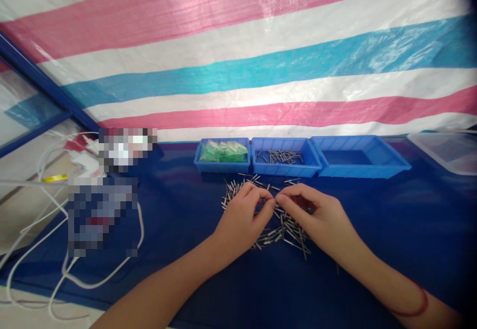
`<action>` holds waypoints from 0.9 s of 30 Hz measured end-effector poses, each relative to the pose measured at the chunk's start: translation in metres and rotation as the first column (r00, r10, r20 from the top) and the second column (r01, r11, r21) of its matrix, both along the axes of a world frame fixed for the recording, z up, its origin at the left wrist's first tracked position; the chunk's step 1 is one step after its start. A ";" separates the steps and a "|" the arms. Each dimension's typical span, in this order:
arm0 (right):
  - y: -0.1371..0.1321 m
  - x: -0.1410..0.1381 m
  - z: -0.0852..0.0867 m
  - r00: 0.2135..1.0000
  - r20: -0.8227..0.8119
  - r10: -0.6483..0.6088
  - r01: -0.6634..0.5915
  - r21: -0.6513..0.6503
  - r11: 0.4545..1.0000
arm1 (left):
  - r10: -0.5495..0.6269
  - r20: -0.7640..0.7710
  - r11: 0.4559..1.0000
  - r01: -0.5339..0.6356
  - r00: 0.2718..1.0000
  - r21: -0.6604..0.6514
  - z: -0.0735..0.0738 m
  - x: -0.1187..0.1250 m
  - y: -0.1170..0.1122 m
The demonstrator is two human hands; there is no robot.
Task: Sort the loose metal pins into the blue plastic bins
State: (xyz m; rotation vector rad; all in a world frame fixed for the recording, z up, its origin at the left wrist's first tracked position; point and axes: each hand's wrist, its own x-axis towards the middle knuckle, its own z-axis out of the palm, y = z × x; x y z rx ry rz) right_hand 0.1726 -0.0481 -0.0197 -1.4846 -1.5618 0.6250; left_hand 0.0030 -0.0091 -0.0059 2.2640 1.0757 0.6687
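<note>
Over a loose pile of thin metal pins, some looking like blind rivets, my two hands meet fingertip to fingertip. My left hand is closed in a pinch, thumb against forefinger. My right hand pinches the same way, its fingertips touching or nearly touching the left ones. Whatever lies between the fingertips is too small to make out. The pile spreads on the dark blue tabletop beneath and around both hands, which hide part of it.
Behind the pile stand three blue bins in a row: one with green-and-clear packets, a middle bin with similar pins, and a right bin. A clear plastic lid or tray lies far right. White cables and blurred items sit left.
</note>
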 end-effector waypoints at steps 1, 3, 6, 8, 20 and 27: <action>-0.001 0.000 0.000 1.000 -0.021 -0.002 0.002 -0.006 1.000 | 0.005 0.021 1.000 -0.005 1.000 -0.013 -0.001 0.001 0.000; -0.002 0.000 0.001 0.999 -0.034 -0.003 0.003 0.005 1.000 | 0.006 0.052 0.999 -0.004 0.999 -0.033 -0.003 0.002 -0.001; -0.002 -0.002 0.002 1.000 -0.016 0.008 -0.007 0.059 0.998 | -0.013 0.087 0.999 0.017 0.996 -0.050 -0.005 0.001 0.000; -0.002 -0.002 0.002 1.000 0.000 0.019 -0.019 0.100 0.995 | -0.025 0.099 0.998 0.030 0.995 -0.052 -0.007 0.000 0.001; -0.007 -0.002 0.008 0.991 0.066 0.118 -0.131 0.237 0.963 | -0.097 0.162 0.995 0.098 0.982 0.005 -0.006 -0.004 0.006; -0.003 0.001 0.007 0.994 0.078 0.078 -0.091 0.171 0.981 | -0.021 0.190 0.999 0.015 0.982 0.032 0.003 -0.005 0.007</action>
